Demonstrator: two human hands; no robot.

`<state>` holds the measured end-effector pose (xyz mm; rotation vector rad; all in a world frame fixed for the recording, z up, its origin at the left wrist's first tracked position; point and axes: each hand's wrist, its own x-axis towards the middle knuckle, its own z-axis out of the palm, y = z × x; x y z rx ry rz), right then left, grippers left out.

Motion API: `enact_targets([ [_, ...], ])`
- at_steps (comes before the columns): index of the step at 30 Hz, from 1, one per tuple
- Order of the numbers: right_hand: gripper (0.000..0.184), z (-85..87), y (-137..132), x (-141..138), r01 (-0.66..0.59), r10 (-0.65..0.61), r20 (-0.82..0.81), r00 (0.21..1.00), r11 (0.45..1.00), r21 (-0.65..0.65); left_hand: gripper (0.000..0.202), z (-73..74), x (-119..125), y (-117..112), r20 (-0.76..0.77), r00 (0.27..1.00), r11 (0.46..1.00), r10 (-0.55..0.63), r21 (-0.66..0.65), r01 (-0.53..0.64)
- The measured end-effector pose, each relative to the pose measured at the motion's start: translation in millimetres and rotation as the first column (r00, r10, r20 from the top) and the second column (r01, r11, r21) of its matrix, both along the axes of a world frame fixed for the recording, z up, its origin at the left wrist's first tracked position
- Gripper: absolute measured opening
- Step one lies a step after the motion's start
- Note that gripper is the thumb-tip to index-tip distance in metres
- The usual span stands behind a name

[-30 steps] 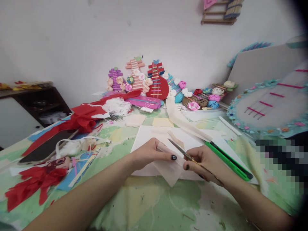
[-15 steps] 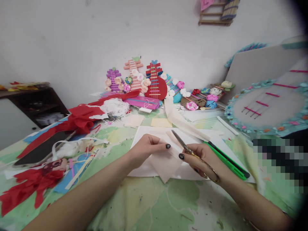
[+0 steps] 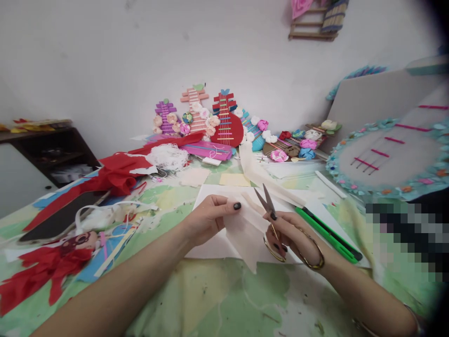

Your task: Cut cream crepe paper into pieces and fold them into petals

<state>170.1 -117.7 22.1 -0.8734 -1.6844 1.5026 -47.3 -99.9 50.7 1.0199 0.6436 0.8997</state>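
Note:
Pinched between thumb and fingers of my left hand [image 3: 212, 217] is a piece of pale pink crepe-like paper [image 3: 245, 236], which hangs down with a pointed lower corner. My right hand [image 3: 293, 231] holds gold-handled scissors [image 3: 269, 206], fingers in the loops. Their blades point up and away, spread apart, just right of the paper's upper edge. A narrow pale strip [image 3: 253, 204] shows beside the blades; whether it is joined to the paper I cannot tell. Under both hands lies a white sheet [image 3: 206, 250], with a green utility knife [image 3: 326, 234] on its right side.
Small decorated paper instruments [image 3: 226, 124] lean along the wall. Red crepe paper [image 3: 117, 171], a dark phone-like slab [image 3: 63, 217] and a doll in red [image 3: 58, 262] lie at left. A large flower-edged lute shape [image 3: 396, 159] stands at right. A long cream strip [image 3: 259, 175] crosses the back.
The scissors' blades have spread apart and their handles have opened in my right hand. The paper has tilted, its lower corner shifting right. My left hand still pinches it.

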Motion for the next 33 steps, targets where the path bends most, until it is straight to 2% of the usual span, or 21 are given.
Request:
enact_targets([
  [3, 0.020, 1.8, -4, -2, 0.039, -0.034, 0.194, 0.980, 0.999, -0.019, 0.027, -1.4, 1, -1, -0.037, 0.999, 1.000, -0.007, 0.011, 0.007],
  [6, 0.015, 7.0, -10, -7, -0.005, -0.001, 0.319, 0.948, 1.000, 0.016, 0.028, -4.1, 4, -1, -0.107, 0.994, 1.000, -0.007, 0.009, 0.008],
  [10, 0.016, 10.7, -16, -10, 0.017, -0.036, 0.343, 0.938, 0.998, 0.057, 0.029, -6.9, 6, -1, -0.158, 0.987, 1.000, -0.003, 0.009, 0.004],
  [15, 0.020, 7.3, -15, -8, 0.021, -0.038, 0.368, 0.929, 0.999, 0.049, 0.029, -8.1, 7, -3, -0.186, 0.982, 0.999, -0.038, -0.007, 0.037],
  [18, 0.020, 5.5, -12, -7, 0.024, -0.057, 0.391, 0.919, 0.996, 0.088, 0.028, -9.1, 8, -4, -0.194, 0.981, 0.999, -0.029, -0.039, 0.022],
  [27, 0.013, 5.0, -12, -8, 0.032, -0.117, 0.437, 0.892, 0.980, 0.198, 0.025, -11.4, 9, -4, -0.178, 0.983, 0.998, -0.050, -0.045, 0.042],
  [33, 0.011, 4.4, -12, -9, 0.037, -0.126, 0.433, 0.893, 0.977, 0.209, 0.024, -11.1, 9, -5, -0.172, 0.983, 0.998, -0.060, -0.028, 0.056],
])
